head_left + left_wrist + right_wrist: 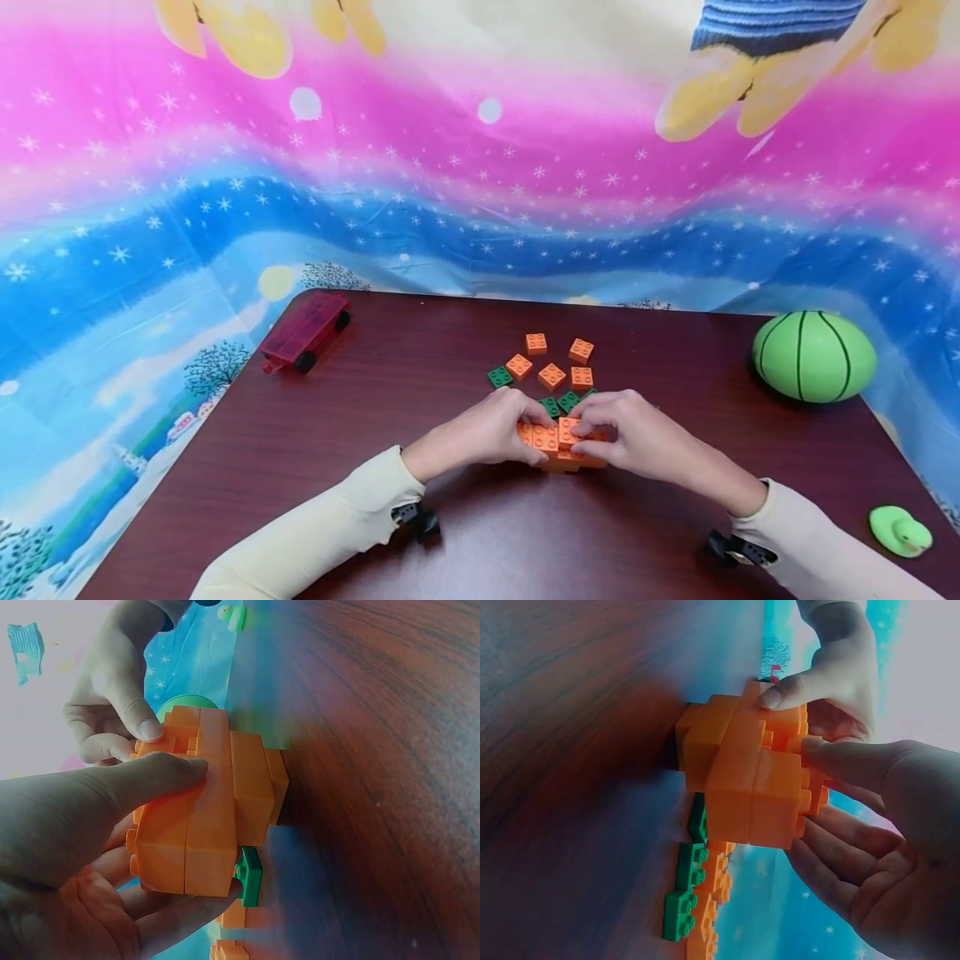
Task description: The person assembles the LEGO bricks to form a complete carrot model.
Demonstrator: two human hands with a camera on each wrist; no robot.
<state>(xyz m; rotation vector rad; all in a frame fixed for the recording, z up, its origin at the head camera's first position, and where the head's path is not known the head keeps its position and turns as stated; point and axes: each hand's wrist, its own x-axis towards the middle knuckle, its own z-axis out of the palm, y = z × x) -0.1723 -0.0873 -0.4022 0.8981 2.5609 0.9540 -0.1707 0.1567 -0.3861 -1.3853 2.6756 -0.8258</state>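
Near the front middle of the table stands a stepped stack of orange toy building bricks (pixel 561 460), narrower at its base. My left hand (pixel 497 427) grips its left end, the thumb along the near side and the fingers behind, as the left wrist view shows on the orange stack (pixel 210 840). With thumb and fingertips my right hand (pixel 637 437) pinches an orange brick (pixel 568 432) at the top of the stack. Whether that brick is pressed fully down I cannot tell. The right fingers partly hide the stack's right end.
Behind the stack lie several loose orange bricks (pixel 552 377) and green bricks (pixel 500 377). A red toy wagon (pixel 303 333) stands at the back left. To the right are a green striped ball (pixel 814 357) and a green duck-like toy (pixel 900 532). A printed cloth (pixel 465 208) hangs behind.
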